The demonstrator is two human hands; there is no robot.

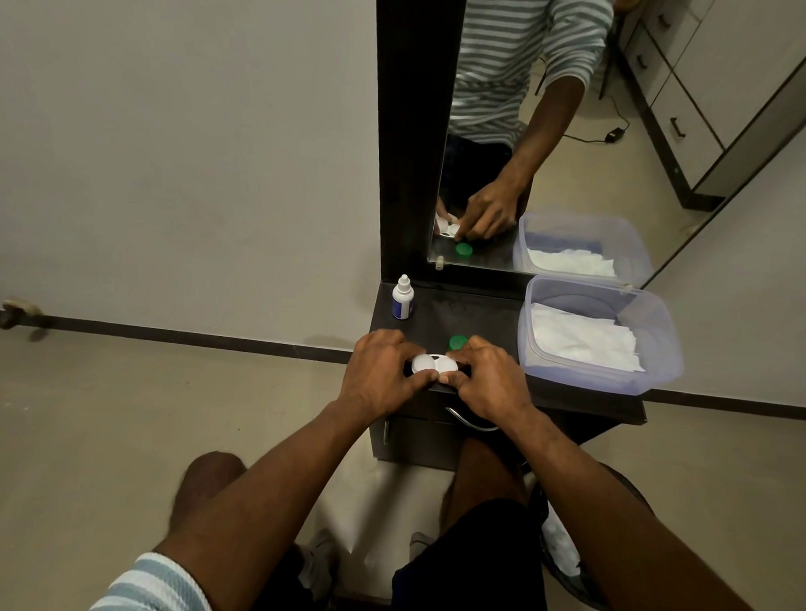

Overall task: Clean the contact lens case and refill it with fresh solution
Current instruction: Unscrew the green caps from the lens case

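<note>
A white contact lens case [433, 364] sits at the front edge of the dark shelf [474, 314]. My left hand [380, 373] grips its left side, where a white cap is on. My right hand [490, 379] pinches the right side of the case with fingers and thumb; that well is partly hidden. A green cap [458, 341] lies on the shelf just behind my right hand. A small white solution bottle [402, 298] with a blue label stands upright at the back left of the shelf.
A clear plastic tub [655, 355] holding white tissues fills the right of the shelf. A mirror [557, 141] rises behind it. Below the shelf are a drawer handle [468, 422] and my knees. A bin with used tissues [562, 544] stands on the floor at right.
</note>
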